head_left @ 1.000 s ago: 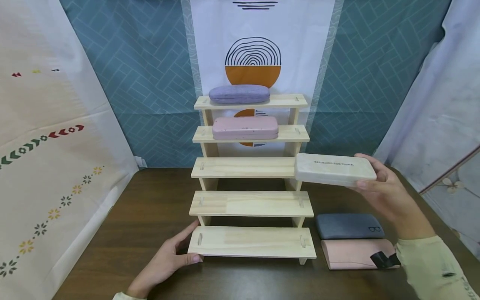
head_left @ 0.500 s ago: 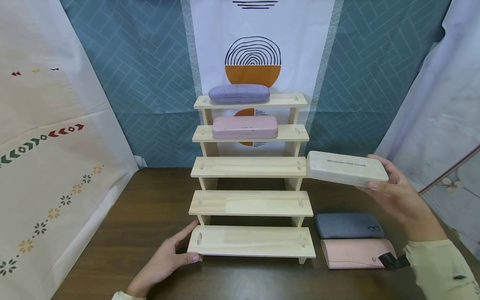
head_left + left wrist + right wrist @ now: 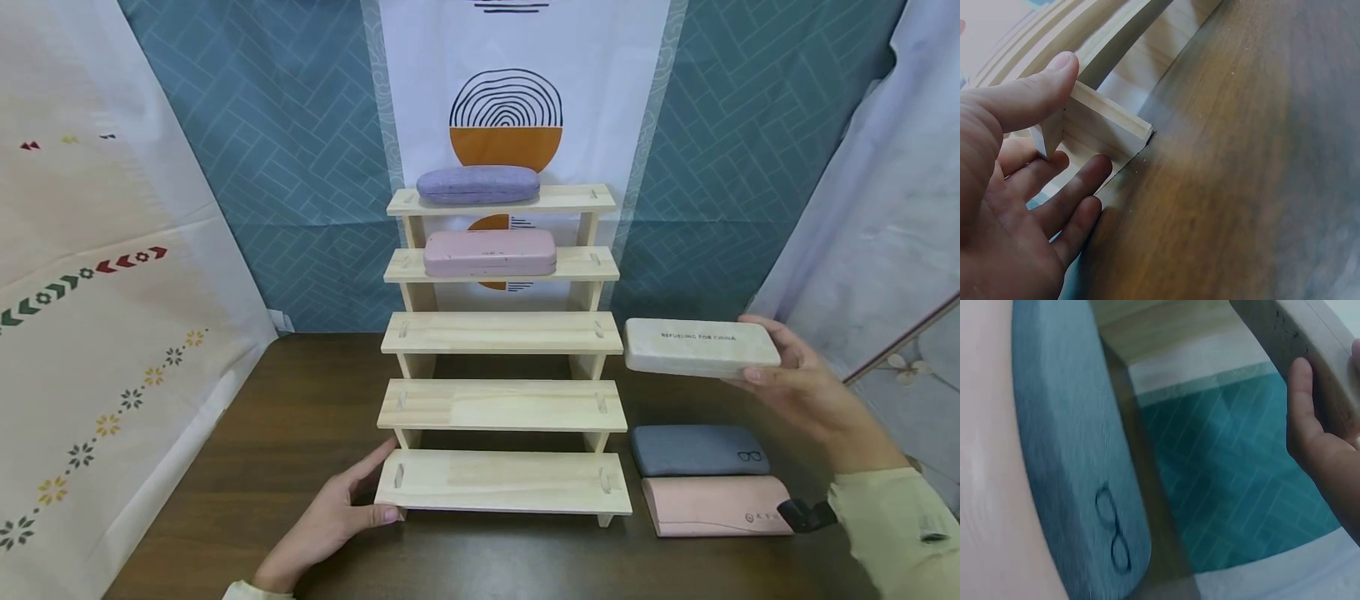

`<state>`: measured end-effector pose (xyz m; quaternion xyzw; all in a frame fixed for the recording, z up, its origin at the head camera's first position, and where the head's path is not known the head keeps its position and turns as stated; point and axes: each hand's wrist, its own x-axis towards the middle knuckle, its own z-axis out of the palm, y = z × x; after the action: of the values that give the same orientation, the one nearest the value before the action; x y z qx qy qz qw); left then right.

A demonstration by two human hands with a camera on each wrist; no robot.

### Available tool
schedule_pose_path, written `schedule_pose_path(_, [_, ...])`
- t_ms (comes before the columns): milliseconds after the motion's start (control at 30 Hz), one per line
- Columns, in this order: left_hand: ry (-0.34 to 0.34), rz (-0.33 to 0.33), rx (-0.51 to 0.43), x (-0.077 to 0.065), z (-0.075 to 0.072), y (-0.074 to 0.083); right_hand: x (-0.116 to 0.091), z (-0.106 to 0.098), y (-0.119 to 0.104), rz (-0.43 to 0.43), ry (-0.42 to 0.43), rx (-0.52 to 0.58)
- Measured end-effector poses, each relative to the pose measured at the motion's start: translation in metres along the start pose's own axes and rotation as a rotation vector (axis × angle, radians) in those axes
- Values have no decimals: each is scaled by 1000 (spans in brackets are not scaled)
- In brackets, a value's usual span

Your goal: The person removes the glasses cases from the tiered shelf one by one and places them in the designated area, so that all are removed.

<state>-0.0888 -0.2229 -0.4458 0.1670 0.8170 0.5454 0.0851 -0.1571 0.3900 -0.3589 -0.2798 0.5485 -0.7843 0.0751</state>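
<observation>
My right hand (image 3: 813,392) grips the right end of a white eyeglass case (image 3: 701,348) marked "REFUELING FOR CHINA". The case hangs in the air just right of the stand's middle step. In the right wrist view, the thumb (image 3: 1301,394) lies along the side of the case. My left hand (image 3: 330,521) holds the left end of the bottom step of a wooden stepped display stand (image 3: 502,482), thumb at the front and fingers at the side. A purple eyeglass case (image 3: 478,185) lies on the top step, a pink eyeglass case (image 3: 490,253) on the second.
Right of the stand, a blue case (image 3: 693,450) with a glasses drawing lies behind a light pink flap case (image 3: 708,507) on the dark wooden table (image 3: 262,417). Patterned cloths hang at the back and both sides.
My right hand has drawn the white eyeglass case to the right, away from the middle step, and levelled it. My left hand stays at the stand.
</observation>
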Motion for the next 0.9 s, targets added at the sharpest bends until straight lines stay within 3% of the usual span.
schedule_pose_path(333, [-6,38,-27,0,0,-3,-4,-25,9,167,-54,-136])
schedule_pose_path(600, [-1,19,-21,0,1,-3,-4,-35,16,281,-97,-285])
schedule_pose_path(900, [-11,45,-55,0,0,-5,-2,-38,20,417,-75,-388])
